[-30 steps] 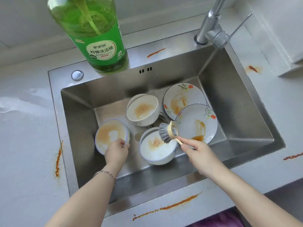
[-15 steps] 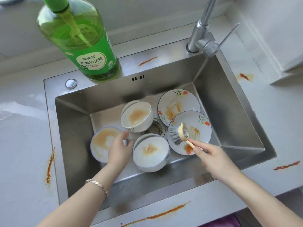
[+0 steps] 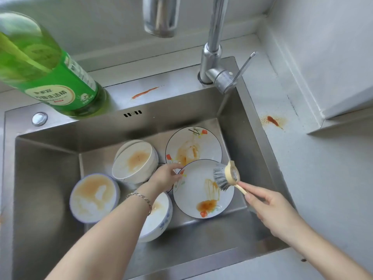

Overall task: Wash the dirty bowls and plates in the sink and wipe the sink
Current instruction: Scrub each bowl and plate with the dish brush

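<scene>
At the steel sink (image 3: pixel 50 158), a person's left hand (image 3: pixel 165 175) pinches the rim of the front plate (image 3: pixel 193 199) — fingers (image 3: pixel 175 166) closed on its left edge — while the right hand (image 3: pixel 268 209) grips a dish brush (image 3: pixel 226 176), bristles over the sauce-stained plate; three dirty bowls (image 3: pixel 135 160) lie alongside.

My steel sink (image 3: pixel 50 178) sits in the pale counter (image 3: pixel 323 178). On its floor lie the back bowl (image 3: pixel 135 160), left bowl (image 3: pixel 93 197) and near bowl (image 3: pixel 159 219) toward the left, with the far plate (image 3: pixel 193 146) and near plate (image 3: pixel 199 190) overlapping toward the right. The green bottle (image 3: pixel 60 85) and tap (image 3: pixel 212 57) stand on its back ledge
</scene>
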Demonstrator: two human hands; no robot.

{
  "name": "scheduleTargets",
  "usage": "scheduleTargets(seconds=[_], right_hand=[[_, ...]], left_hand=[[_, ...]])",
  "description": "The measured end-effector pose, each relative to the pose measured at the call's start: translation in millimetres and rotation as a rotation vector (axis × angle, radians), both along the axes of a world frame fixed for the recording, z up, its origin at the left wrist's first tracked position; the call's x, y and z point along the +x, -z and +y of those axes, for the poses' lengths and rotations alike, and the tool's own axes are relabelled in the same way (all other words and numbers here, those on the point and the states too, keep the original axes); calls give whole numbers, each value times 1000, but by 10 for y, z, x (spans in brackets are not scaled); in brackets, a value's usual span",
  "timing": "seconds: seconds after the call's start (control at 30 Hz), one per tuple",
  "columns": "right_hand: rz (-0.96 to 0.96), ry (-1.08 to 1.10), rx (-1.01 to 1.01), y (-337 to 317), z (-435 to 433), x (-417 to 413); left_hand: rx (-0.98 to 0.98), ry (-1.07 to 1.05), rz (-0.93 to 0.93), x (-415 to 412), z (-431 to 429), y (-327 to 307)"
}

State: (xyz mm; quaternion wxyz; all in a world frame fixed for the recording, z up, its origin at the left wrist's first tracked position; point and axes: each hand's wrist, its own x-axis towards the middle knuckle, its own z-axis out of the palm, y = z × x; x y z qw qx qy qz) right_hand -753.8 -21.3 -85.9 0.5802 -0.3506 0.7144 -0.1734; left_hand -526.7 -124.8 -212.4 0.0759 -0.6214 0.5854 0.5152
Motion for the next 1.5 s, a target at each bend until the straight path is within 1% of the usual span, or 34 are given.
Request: scheduleTargets(seconds=[0.13,0.27,0.37,0.5,0.6,0.67,0.73,0.8,0.87,1.0,1.13,1.2,1.27,1.37,1.43,1.5], right_hand=[[-25,-69,27,99,-57,-80],[3,-65,10,89,-87,-114],[25,-5,-26,16,-77,-142],[18,143,-98,-217,-73,-91],[50,163,-201,-421,-82,34],[50,162,-217,-517,-101,150],[0,167,-202,-608,-136,288],[-131,193,-174,-691,-193,428],[-255,184,-149,-780,-236,547],[-397,216,-145,-909,-206,753],[-454,252,-133,-895,-53,918],[-455,242,-114,-869,32,984],[-360,211,-147,-859,90,982],[15,73,-377,-989,113,853],[167,-113,-463,-1132,109,789],[340,-425,-408,-1199,116,792]], left_hand=[[9,29,32,60,42,79],[-45,-59,85,56,184,7],[-57,-250,171,112,276,-242],[-68,-517,287,295,409,-795],[-118,-742,370,443,584,-1242],[-139,-861,424,538,727,-1504],[-147,-956,487,634,868,-1723],[-148,-1036,525,724,997,-1903],[-156,-1074,563,791,1125,-2045],[-167,-1112,617,889,1340,-2183],[-64,-1134,826,850,1448,-2201],[-54,-1168,891,819,1464,-2190],[-78,-1196,876,796,1465,-2158],[-140,-1174,827,777,1452,-2112],[-195,-1171,768,753,1452,-2099],[-255,-1177,723,713,1458,-2106]])
